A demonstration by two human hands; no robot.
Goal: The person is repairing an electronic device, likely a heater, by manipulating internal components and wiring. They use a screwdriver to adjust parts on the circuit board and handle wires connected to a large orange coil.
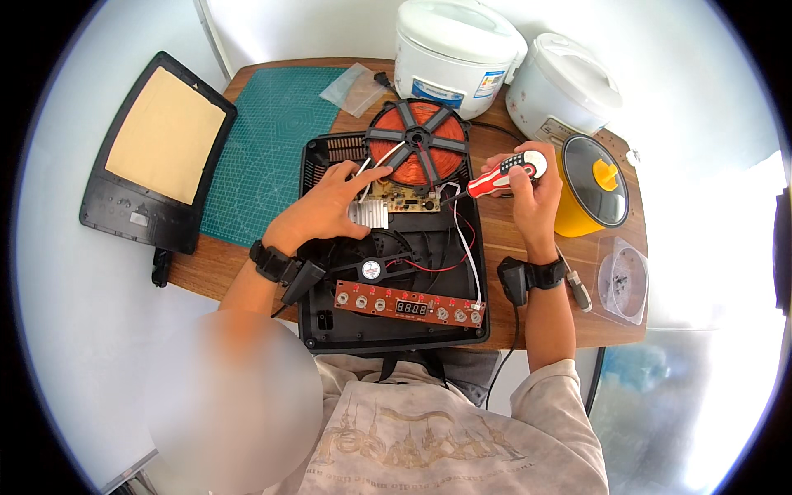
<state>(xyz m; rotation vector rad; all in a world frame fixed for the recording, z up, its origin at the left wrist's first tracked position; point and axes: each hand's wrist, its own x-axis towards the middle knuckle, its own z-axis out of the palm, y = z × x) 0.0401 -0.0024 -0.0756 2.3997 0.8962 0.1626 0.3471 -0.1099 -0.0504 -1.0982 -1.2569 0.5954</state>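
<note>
My right hand (538, 202) grips a red and white screwdriver (488, 183), its shaft pointing left at the right edge of a circuit board (404, 200). My left hand (326, 206) is spread over the board's left side, thumb and index finger apart around a silver finned heat sink (373, 214). The board sits in the open black housing (445, 247) of an induction cooker. Against the housing's far edge leans a round copper coil (445, 132). A black fan (372, 269) and a red control board (412, 307) with a small display lie nearer me.
The cooker's top panel (153, 148) stands left of a green cutting mat (264, 148). Two white rice cookers (454, 49) are at the back. A yellow pot (577, 219) with a glass lid and a clear tray (623, 285) of small dark parts are on the right.
</note>
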